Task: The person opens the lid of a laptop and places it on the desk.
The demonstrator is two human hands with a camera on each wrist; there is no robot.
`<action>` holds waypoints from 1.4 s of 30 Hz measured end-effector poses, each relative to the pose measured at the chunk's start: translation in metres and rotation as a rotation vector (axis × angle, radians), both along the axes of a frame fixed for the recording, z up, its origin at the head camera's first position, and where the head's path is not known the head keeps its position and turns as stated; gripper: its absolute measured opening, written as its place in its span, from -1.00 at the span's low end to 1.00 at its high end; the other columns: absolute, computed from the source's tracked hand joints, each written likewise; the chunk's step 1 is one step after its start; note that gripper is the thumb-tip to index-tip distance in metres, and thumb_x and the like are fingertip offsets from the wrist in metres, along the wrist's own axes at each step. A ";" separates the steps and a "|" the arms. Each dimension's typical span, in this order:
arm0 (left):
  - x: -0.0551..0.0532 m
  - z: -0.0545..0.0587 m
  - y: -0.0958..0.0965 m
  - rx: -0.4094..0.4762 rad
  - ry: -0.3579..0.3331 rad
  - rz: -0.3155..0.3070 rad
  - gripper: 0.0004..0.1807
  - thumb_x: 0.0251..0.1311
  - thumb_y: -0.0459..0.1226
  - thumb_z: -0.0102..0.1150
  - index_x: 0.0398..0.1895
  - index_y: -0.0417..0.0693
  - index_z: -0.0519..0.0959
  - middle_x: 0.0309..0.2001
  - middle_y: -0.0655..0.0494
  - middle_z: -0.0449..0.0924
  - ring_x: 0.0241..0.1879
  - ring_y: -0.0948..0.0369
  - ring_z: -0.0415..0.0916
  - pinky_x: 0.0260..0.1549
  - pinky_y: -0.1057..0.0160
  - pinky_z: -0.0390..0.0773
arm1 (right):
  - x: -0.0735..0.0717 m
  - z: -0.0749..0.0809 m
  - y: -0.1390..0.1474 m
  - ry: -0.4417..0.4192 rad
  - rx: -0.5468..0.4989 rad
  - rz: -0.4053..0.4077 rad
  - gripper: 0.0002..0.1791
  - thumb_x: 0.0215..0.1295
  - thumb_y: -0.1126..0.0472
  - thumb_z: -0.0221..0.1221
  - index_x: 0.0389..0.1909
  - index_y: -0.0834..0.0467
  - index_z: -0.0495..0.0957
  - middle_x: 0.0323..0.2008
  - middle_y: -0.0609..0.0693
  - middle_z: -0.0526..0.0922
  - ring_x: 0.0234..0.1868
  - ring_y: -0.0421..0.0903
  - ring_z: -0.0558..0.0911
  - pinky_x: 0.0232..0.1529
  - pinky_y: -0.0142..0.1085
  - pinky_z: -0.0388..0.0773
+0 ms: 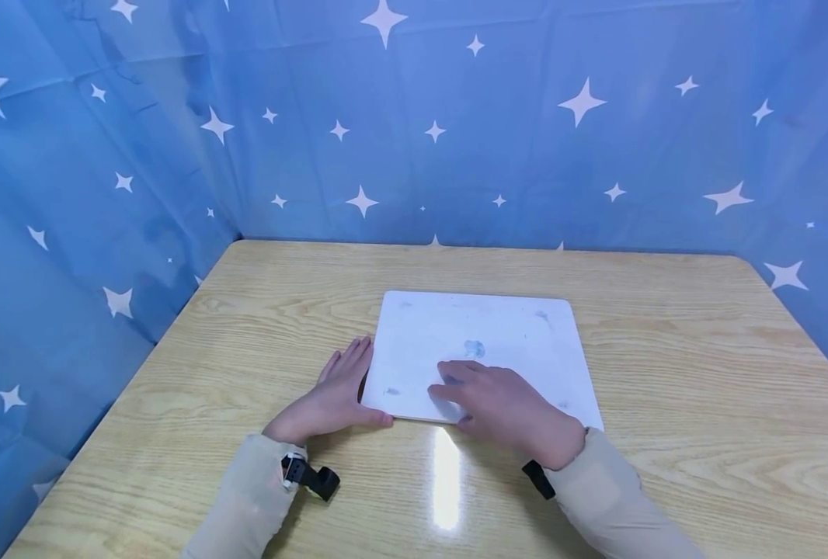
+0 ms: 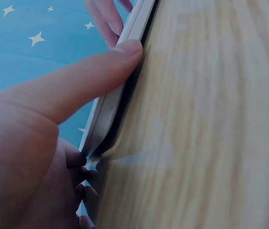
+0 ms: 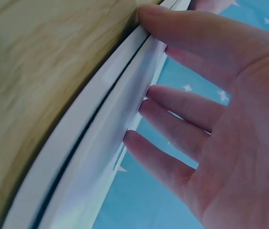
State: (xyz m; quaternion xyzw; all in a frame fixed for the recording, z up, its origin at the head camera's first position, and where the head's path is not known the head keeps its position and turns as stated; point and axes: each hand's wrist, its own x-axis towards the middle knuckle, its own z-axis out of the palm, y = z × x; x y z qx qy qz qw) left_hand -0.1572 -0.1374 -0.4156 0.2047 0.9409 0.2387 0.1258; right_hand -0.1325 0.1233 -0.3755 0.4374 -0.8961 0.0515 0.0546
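A closed laptop (image 1: 421, 334) lies flat on the table, its pale lid marked by a bluish apple-shaped logo and several dark smudges. Along its left edge rests my left hand (image 1: 337, 392), fingers stretched out and thumb (image 2: 118, 55) against the front edge near the corner. My right hand (image 1: 501, 404) is over the front part of the lid. In the right wrist view its spread fingers (image 3: 182, 102) touch the lid with their tips, while the thumb reaches the front edge. A thin dark seam runs between lid and base there.
The wooden table (image 1: 707, 365) extends around the laptop on every side. Behind it and to the left hangs a blue cloth (image 1: 526, 155) with white stars. Black wrist devices (image 1: 316, 477) sit at both sleeves, and a bright reflection shows on the tabletop in front.
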 end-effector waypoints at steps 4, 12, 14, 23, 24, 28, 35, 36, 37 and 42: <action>0.000 -0.001 0.000 0.011 -0.007 0.003 0.31 -0.31 0.32 0.21 0.38 -0.13 -0.27 0.40 0.04 -0.37 0.35 0.17 -0.46 0.24 0.09 -0.40 | -0.001 0.001 0.001 -0.033 -0.009 -0.013 -0.57 -0.13 0.23 0.32 -0.13 -0.05 0.53 0.03 -0.02 0.45 0.02 -0.09 0.44 -0.34 -0.26 0.51; 0.000 -0.001 0.000 0.021 0.000 -0.003 0.31 -0.30 0.33 0.19 0.38 -0.17 -0.25 0.40 0.02 -0.36 0.35 0.15 -0.45 0.24 0.07 -0.38 | 0.000 0.005 0.001 -0.069 -0.017 -0.025 -0.62 -0.09 0.22 0.30 -0.14 -0.04 0.56 0.06 -0.04 0.47 0.08 -0.10 0.43 -0.26 -0.21 0.52; 0.000 0.000 0.000 0.025 0.006 -0.010 0.31 -0.30 0.34 0.17 0.37 -0.19 -0.25 0.40 0.00 -0.35 0.35 0.14 -0.44 0.24 0.06 -0.38 | 0.000 0.006 0.001 -0.061 -0.021 -0.020 -0.63 -0.10 0.24 0.27 -0.17 -0.03 0.56 0.04 -0.04 0.48 0.06 -0.10 0.45 -0.27 -0.22 0.52; 0.001 0.001 -0.001 0.049 -0.006 -0.005 0.31 -0.28 0.38 0.11 0.37 -0.20 -0.26 0.40 -0.01 -0.37 0.35 0.15 -0.45 0.24 0.07 -0.40 | -0.002 0.007 0.001 0.002 -0.046 0.019 -0.69 -0.14 0.29 0.18 -0.27 -0.02 0.55 -0.10 -0.10 0.53 -0.10 -0.18 0.52 -0.30 -0.26 0.50; 0.000 0.001 -0.002 0.047 -0.008 -0.003 0.31 -0.28 0.39 0.10 0.37 -0.19 -0.27 0.40 0.00 -0.37 0.35 0.17 -0.46 0.24 0.08 -0.41 | -0.002 0.007 0.001 0.007 -0.047 0.021 -0.69 -0.14 0.29 0.18 -0.28 -0.02 0.55 -0.12 -0.11 0.53 -0.14 -0.19 0.52 -0.31 -0.27 0.50; -0.001 0.000 -0.002 0.056 -0.009 -0.002 0.31 -0.29 0.41 0.06 0.38 -0.17 -0.28 0.40 0.01 -0.37 0.35 0.18 -0.46 0.24 0.10 -0.41 | -0.002 0.010 0.002 0.022 -0.052 0.029 -0.70 -0.15 0.32 0.17 -0.31 -0.01 0.54 -0.25 -0.18 0.52 -0.34 -0.26 0.50 -0.41 -0.33 0.46; -0.001 0.000 -0.003 0.060 -0.017 -0.013 0.30 -0.28 0.41 0.07 0.38 -0.13 -0.29 0.40 0.02 -0.36 0.35 0.19 -0.46 0.25 0.11 -0.40 | -0.001 0.013 0.003 0.020 -0.066 0.033 -0.72 -0.16 0.33 0.17 -0.34 -0.01 0.54 -0.26 -0.19 0.54 -0.42 -0.27 0.50 -0.45 -0.35 0.45; -0.001 0.000 -0.003 0.060 -0.022 -0.013 0.31 -0.28 0.40 0.08 0.38 -0.12 -0.29 0.40 0.03 -0.36 0.35 0.19 -0.47 0.25 0.12 -0.40 | -0.001 0.012 0.004 0.024 -0.073 0.034 -0.72 -0.16 0.33 0.17 -0.35 -0.01 0.54 -0.27 -0.19 0.54 -0.44 -0.27 0.49 -0.46 -0.36 0.44; -0.001 0.000 -0.003 0.060 -0.023 -0.014 0.30 -0.29 0.39 0.10 0.39 -0.10 -0.30 0.40 0.04 -0.36 0.35 0.20 -0.47 0.25 0.12 -0.40 | -0.002 0.012 0.004 0.026 -0.077 0.035 -0.73 -0.16 0.32 0.17 -0.35 -0.01 0.54 -0.27 -0.19 0.55 -0.44 -0.27 0.49 -0.46 -0.36 0.44; -0.001 0.000 -0.003 0.073 -0.012 -0.012 0.29 -0.28 0.35 0.15 0.39 -0.05 -0.30 0.40 0.02 -0.33 0.35 0.17 -0.45 0.24 0.08 -0.38 | -0.003 0.012 0.005 0.019 -0.090 0.035 -0.72 -0.15 0.30 0.19 -0.32 0.00 0.56 -0.18 -0.13 0.59 -0.33 -0.22 0.58 -0.38 -0.32 0.50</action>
